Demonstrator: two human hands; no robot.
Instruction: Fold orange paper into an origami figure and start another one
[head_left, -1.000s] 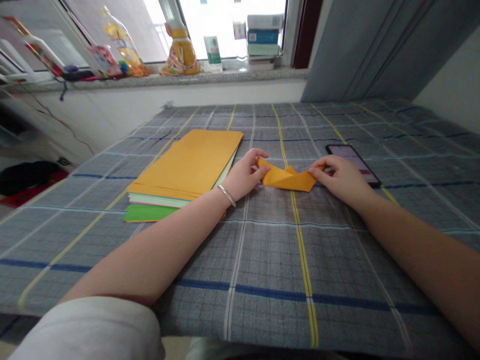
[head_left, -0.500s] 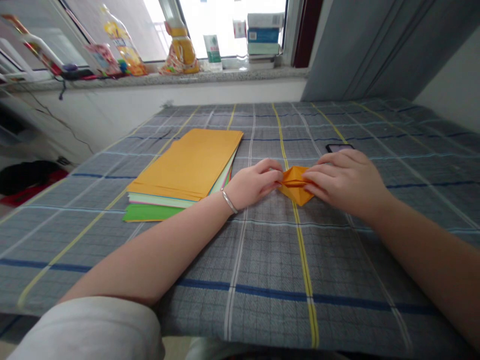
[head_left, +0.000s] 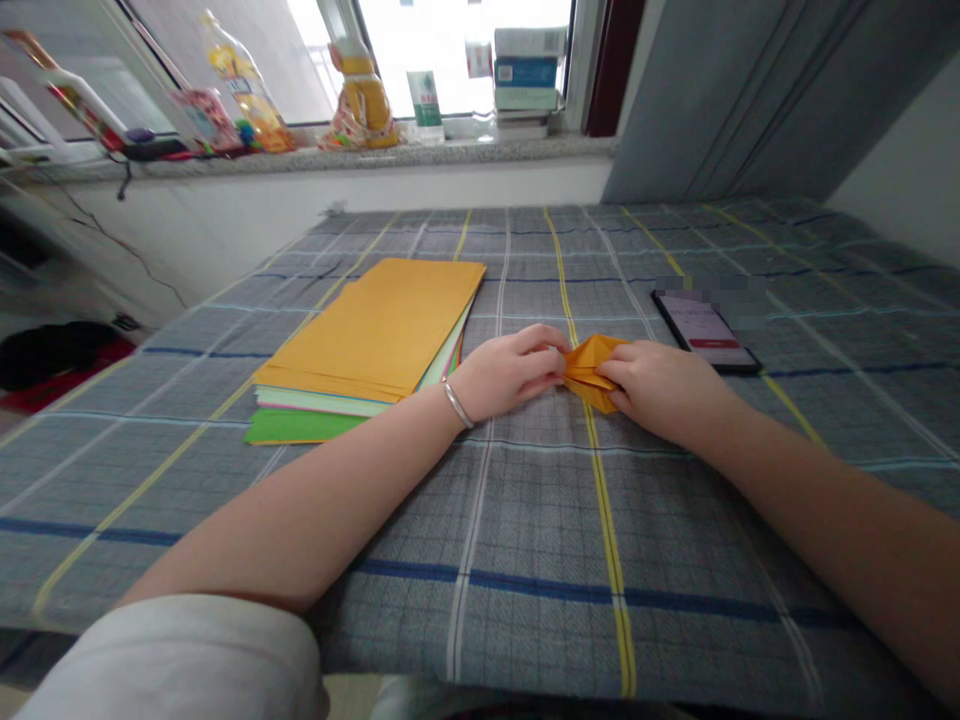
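Note:
A small folded orange paper lies on the checked tablecloth between my two hands, its folds partly raised around a middle slit. My left hand, with a silver bangle at the wrist, pinches the paper's left corner. At the right side, my right hand grips the paper, its fingertips partly hidden in the folds. Left of my hands rests a stack of coloured paper, orange on top with white and green sheets showing below.
A phone lies on the tablecloth just beyond my right hand. Behind the table, a windowsill holds bottles, a green-and-white tube and stacked boxes. A grey curtain hangs at the right.
My right hand has shifted lower and slightly left, deeper onto the paper, uncovering the phone. The paper's right side looks more bunched. My left hand has barely moved.

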